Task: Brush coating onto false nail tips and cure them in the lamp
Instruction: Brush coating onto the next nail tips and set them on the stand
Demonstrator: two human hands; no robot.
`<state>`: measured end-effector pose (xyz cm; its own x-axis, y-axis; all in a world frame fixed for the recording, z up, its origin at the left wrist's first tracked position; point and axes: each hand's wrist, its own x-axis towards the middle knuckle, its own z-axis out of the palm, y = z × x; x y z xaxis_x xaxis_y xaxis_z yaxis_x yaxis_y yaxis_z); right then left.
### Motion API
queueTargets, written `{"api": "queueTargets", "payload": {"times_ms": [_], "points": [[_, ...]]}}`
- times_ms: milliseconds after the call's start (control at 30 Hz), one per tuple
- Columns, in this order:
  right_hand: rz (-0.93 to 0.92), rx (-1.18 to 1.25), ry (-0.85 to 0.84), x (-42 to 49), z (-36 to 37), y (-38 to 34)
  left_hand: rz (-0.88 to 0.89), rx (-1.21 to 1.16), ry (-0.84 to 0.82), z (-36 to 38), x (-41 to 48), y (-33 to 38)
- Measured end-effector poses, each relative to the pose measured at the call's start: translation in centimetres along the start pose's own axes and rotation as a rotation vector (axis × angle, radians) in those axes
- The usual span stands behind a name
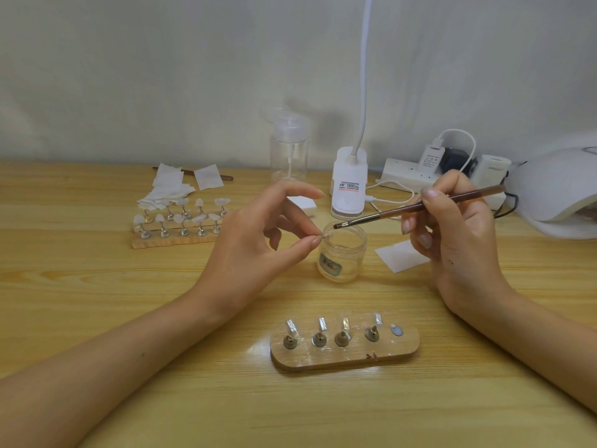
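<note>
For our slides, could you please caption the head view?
Left hand pinches a nail tip by the jar; right hand holds the brush.

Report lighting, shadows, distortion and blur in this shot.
Head view: soft light; the pump bottle throws a faint shadow on the wall; mild wide-angle bowing in the table grain; pale sheen on the near wooden stand; the nail tip in the left hand looks blurry.

pale plain wall (161, 76) behind light wood-grain table (97, 302); soft even light, faint shadows
</note>
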<state>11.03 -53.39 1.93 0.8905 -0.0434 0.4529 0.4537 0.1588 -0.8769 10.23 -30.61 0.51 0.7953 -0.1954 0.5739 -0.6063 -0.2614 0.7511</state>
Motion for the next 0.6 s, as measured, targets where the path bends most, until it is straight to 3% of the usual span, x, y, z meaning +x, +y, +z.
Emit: {"api": "queueTargets", "payload": {"times_ms": [367, 600], "points": [[0.041, -0.087, -0.03, -0.06, -0.13, 0.29, -0.027, -0.023, -0.006, -0.06, -0.06, 0.06], [0.004, -0.011, -0.021, -0.13, 0.12, -0.01, -0.036, -0.035, -0.009, -0.08, -0.08, 0.1]]}}
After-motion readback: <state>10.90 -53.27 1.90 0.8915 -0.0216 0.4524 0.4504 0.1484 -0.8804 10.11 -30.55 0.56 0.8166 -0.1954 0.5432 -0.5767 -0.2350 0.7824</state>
